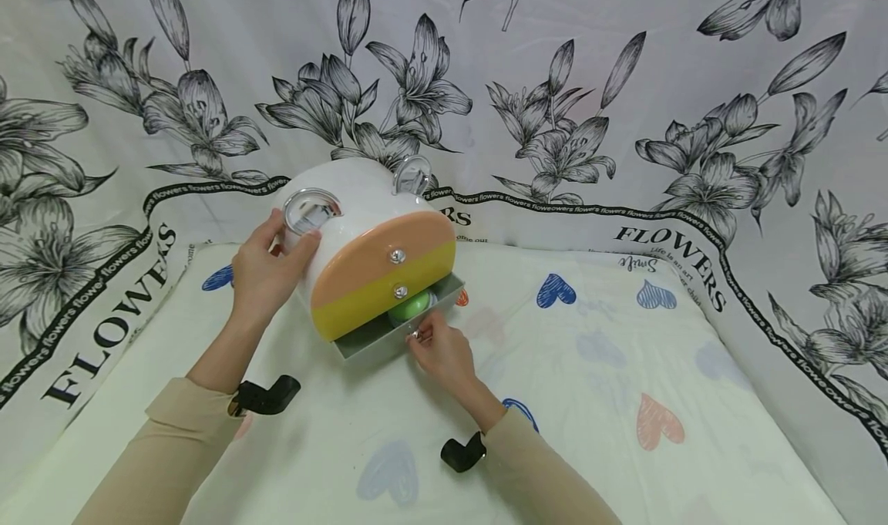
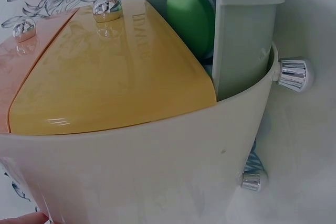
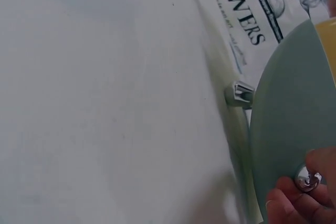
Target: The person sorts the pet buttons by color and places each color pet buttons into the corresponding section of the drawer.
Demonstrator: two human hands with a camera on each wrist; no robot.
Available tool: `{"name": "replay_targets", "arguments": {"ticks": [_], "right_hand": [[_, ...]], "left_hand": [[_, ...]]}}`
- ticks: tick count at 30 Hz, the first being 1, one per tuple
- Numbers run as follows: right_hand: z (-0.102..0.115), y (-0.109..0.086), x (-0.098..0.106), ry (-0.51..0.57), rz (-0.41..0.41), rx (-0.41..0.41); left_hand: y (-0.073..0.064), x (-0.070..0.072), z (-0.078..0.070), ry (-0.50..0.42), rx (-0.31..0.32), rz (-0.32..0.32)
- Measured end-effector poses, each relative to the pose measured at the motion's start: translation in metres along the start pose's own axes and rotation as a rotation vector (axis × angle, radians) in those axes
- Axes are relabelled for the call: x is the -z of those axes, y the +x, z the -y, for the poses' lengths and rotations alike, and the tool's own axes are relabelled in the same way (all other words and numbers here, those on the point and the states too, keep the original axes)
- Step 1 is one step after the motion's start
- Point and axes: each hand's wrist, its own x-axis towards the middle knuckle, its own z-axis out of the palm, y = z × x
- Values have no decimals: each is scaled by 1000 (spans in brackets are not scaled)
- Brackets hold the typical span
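A small rounded chest of drawers (image 1: 357, 190) has a white shell, an orange drawer front (image 1: 368, 251), a yellow one (image 1: 361, 301) and silver round ears. My left hand (image 1: 267, 267) holds its left side by the silver ear (image 1: 300, 210), thumb and fingers on either side. At the bottom, the grey-green drawer (image 1: 371, 345) is pulled partly out. My right hand (image 1: 444, 351) pinches its silver knob (image 3: 307, 178). Inside that drawer sits a rounded green object (image 2: 190, 22) with a pale rim; its kind cannot be made out.
The chest stands on a white cloth (image 1: 569, 402) printed with coloured hearts. Behind it hangs a white curtain (image 1: 527, 16) with black flowers. Silver feet (image 2: 294, 74) stick out from the chest's underside. Black camera mounts (image 1: 270, 395) are on both wrists.
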Motion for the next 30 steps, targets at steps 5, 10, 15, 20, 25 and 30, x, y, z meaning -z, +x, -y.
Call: {"name": "replay_targets", "arguments": {"ticks": [5, 10, 15, 20, 25, 30], "right_hand": [[0, 7, -4, 6, 26, -32], [1, 13, -8, 6, 37, -56], [3, 18, -12, -8, 31, -67], [6, 22, -14, -21, 34, -83], [8, 25, -15, -10, 36, -81], [9, 26, -15, 3, 36, -64]], "left_hand": [[0, 0, -1, 13, 9, 4], [1, 0, -1, 8, 4, 9], [0, 1, 0, 2, 0, 15], [0, 0, 0, -3, -9, 13], [-1, 0, -1, -3, -14, 8], [-1, 0, -1, 6, -11, 7]]}}
